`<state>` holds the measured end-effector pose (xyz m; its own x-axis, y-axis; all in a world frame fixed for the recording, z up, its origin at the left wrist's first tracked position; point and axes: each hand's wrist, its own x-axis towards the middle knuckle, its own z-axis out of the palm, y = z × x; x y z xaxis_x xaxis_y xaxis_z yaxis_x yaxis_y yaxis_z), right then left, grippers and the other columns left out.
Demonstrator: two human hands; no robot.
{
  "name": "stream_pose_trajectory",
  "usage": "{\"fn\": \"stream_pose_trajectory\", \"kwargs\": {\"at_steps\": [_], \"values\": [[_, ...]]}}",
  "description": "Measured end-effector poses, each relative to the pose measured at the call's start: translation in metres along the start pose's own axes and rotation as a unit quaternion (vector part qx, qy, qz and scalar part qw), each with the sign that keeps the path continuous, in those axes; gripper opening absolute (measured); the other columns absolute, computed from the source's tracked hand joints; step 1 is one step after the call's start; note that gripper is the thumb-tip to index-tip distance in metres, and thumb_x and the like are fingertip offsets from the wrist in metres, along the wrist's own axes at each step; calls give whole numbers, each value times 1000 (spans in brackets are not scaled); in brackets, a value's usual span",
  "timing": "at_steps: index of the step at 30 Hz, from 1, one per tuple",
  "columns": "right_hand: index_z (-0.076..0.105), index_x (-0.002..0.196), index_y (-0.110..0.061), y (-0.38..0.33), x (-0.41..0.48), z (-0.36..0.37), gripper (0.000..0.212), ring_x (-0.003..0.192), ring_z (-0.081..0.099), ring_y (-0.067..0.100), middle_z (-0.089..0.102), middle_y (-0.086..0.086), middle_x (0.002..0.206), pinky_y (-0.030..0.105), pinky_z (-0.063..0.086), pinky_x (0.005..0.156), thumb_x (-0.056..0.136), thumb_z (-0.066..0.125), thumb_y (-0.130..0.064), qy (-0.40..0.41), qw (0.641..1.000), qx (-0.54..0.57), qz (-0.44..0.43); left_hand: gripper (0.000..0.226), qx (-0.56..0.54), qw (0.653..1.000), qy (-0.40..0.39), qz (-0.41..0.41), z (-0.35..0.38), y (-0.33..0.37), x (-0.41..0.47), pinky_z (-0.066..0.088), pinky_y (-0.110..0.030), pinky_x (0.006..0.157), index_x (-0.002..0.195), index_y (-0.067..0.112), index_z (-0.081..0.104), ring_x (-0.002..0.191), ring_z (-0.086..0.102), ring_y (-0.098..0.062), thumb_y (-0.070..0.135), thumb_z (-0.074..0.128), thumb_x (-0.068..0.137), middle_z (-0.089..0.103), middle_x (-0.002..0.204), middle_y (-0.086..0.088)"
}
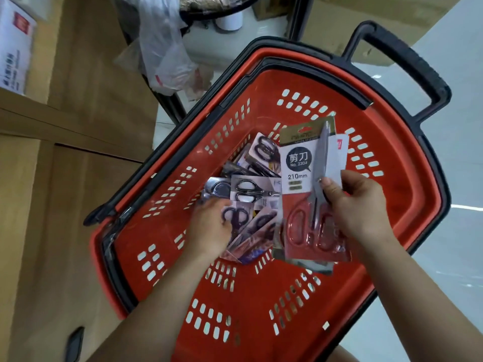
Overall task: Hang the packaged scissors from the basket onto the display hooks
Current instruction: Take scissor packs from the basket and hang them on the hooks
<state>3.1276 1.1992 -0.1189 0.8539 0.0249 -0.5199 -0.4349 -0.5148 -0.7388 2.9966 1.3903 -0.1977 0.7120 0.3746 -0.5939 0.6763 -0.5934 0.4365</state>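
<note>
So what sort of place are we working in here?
Probably a shop aisle or stockroom mid-restock: a red shopping basket of carded scissors packs, cardboard boxes around it, and a pale tiled floor.

Shop: shopping basket, cartons

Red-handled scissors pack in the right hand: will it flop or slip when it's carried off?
Probably stiff: the red-handled scissors pack stands flat and unbent though the right hand pinches only its side. Likely slippery: its clear blister looks glossy, and other packs seem stacked behind it, so they could slide apart.
</note>
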Motion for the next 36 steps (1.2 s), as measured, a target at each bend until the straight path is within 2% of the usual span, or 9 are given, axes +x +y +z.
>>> {"fn": "stream_pose_trajectory", "kwargs": {"at_steps": [4, 8, 12, 17, 20, 23, 26, 31, 36], "values": [[69, 114, -22, 24, 7, 9, 24, 82, 73, 15, 76, -6, 93, 45, 60, 78, 95, 62, -9, -7, 998, -63, 27, 61, 130, 990, -58, 17, 41, -8, 32, 37, -45, 110, 146, 27, 41, 136, 38, -27, 23, 65, 90, 45, 147, -2], [43, 140, -43, 33, 1, 10, 67, 76, 73, 11, 74, -7, 98, 32, 61, 67, 91, 61, -1, -39, 995, -85, 32, 40, 205, 977, -65, -9, 52, -5, 49, 40, -42, 99, 127, 35, 58, 124, 51, -26, 39, 67, 88, 60, 128, 0], [68, 95, -34, 33, -17, 6, 41, 59, 59, -6, 71, -3, 88, 8, 44, 56, 91, 55, 4, -27, 988, -153, -11, 26, 124, 992, -13, -14, 7, 12, 15, 47, -35, 81, 119, 24, 62, 106, 62, -29, 35, 60, 95, 62, 120, -4], [73, 86, -26, -3, -60, -20, 38, 49, 53, 0, 68, -4, 76, 13, 42, 51, 96, 49, 1, 23, 996, -62, 55, 27, -14, 987, 156, -42, -90, 46, -81, 44, -35, 75, 119, 16, 54, 101, 63, -30, 24, 59, 94, 65, 112, -6], [76, 88, -20, -36, -93, -40, 38, 50, 48, 17, 61, 12, 69, 16, 41, 43, 96, 45, 1, 43, 995, 6, 93, 37, -275, 929, 196, -151, -122, 59, -135, 53, -46, 91, 124, 25, 52, 105, 66, -25, 13, 64, 92, 68, 114, -1], [77, 84, -25, -70, -127, -56, 41, 63, 54, 24, 63, 15, 73, 33, 47, 63, 94, 46, 0, 56, 992, 50, 105, 55, -550, 784, 206, -203, -143, 77, -182, 49, -61, 97, 129, 39, 51, 110, 68, -24, -1, 61, 92, 70, 120, 5], [77, 89, -19, -108, -155, -73, 40, 67, 51, 26, 59, 15, 73, 38, 44, 68, 95, 44, 2, 51, 987, 97, 120, 60, -661, 690, 206, -212, -162, 108, -224, 42, -65, 103, 130, 33, 57, 118, 63, -29, -10, 59, 88, 67, 127, 0], [78, 88, -16, -188, -201, -106, 37, 66, 53, 26, 64, 13, 73, 33, 46, 62, 90, 47, 4, -22, 983, 158, 92, 59, -680, 676, 240, -153, -187, 179, -291, 44, -60, 104, 116, 31, 67, 116, 63, -35, 9, 82, 62, 69, 123, -11], [80, 86, -26, -270, -249, -148, 7, 77, 69, 8, 74, -3, 97, 24, 55, 76, 85, 75, -22, -93, 983, 150, -49, 78, -621, 699, 328, -134, -219, 244, -354, 56, -14, 73, 117, 36, 58, 107, 66, -21, -16, 81, 64, 61, 130, -12]]}}
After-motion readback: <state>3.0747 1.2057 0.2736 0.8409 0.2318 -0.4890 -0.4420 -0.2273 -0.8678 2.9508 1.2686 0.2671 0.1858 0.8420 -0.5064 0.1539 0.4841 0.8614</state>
